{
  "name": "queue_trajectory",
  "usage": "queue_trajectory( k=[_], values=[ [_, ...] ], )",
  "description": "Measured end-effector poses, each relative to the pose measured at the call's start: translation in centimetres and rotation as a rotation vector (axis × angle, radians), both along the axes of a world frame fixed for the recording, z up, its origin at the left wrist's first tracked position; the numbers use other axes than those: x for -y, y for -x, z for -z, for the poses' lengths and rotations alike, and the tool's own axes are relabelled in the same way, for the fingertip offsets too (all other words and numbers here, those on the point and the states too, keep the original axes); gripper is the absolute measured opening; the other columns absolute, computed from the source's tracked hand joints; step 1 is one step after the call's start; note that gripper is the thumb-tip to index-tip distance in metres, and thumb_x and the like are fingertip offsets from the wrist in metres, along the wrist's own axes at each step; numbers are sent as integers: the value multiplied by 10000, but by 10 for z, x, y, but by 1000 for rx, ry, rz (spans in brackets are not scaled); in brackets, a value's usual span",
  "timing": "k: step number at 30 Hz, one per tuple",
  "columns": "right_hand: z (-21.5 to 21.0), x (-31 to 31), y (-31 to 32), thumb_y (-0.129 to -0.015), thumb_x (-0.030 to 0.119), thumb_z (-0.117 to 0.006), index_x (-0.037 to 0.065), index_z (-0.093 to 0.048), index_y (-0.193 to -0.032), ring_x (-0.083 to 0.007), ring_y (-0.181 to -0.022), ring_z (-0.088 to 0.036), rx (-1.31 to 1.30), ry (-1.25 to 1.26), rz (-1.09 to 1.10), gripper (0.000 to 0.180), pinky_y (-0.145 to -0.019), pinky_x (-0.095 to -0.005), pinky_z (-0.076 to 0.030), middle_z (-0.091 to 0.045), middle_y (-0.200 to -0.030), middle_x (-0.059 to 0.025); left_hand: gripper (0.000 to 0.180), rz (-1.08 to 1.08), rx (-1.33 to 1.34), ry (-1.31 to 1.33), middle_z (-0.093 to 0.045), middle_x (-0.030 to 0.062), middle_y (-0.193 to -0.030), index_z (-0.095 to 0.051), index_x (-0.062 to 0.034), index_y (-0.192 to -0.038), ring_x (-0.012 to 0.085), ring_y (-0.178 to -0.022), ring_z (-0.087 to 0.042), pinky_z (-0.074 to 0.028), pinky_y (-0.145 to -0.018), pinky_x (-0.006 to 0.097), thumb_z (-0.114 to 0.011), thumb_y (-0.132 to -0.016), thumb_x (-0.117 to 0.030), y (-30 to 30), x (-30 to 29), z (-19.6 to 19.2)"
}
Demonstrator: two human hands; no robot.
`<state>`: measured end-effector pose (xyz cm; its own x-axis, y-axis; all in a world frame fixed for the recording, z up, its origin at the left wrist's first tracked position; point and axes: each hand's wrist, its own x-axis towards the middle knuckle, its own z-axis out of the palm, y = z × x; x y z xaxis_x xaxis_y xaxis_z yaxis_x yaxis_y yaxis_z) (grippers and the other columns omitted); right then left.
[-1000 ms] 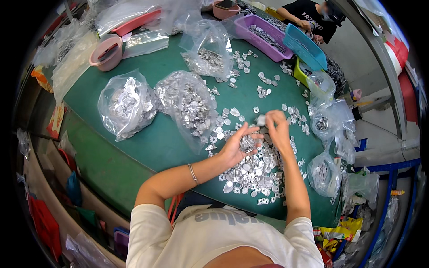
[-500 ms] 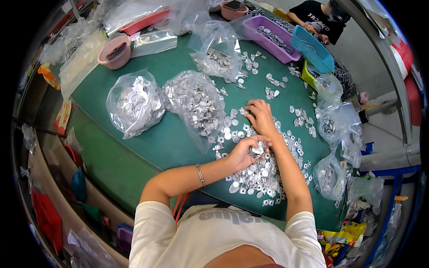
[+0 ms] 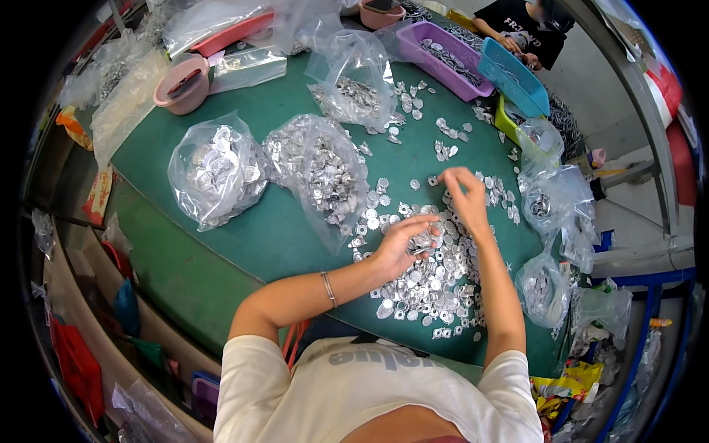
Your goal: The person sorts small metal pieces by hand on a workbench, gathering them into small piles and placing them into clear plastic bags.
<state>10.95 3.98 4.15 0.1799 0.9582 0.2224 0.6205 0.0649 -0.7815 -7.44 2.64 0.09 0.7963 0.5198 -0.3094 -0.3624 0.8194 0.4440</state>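
On the green table (image 3: 244, 229), the right hand (image 3: 464, 193) has moved away from the left hand (image 3: 402, 244), up past the pile of small silver pieces (image 3: 432, 280), pinching one. The left hand, cupped, holds a few over the pile, so sorting goes on.

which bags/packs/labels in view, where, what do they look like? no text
Clear bag: table left, bulging with silvery parts.
Second clear bag: middle, open, spilling parts toward the left hand.
Third clear bag: far middle, upright, part full.
Small clear bags: right table edge, beyond the right hand.
Orange pack: left table edge, flat.
Yellow pack: lower right, crumpled.
No screens or signs.
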Motion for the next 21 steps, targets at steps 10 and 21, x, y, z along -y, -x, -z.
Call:
queue_trajectory(
  k=[10,21],
  values=[
    [49,-142,10,-740,399,-667,65,-519,-1200,-338,-1248,-346,612,-67,-20,587,-1021,-470,-275,-420,-1312,-168,232,14,30,12,-561,56,-877,-561,-40,-1047,147,-759,-526,-407,-604,269,-547,-822,-93,-2,0,0],
    [40,-76,13,-797,187,-627,12,-583,-1081,-329,-1137,-484,349,-14,-596,337,-951,-412,-373,-558,-1171,-147,211,69,33,151,-563,48,-783,-554,-83,-859,155,-717,-547,-377,-518,246,-455,-887,-268,0,2,-3]
  ],
)
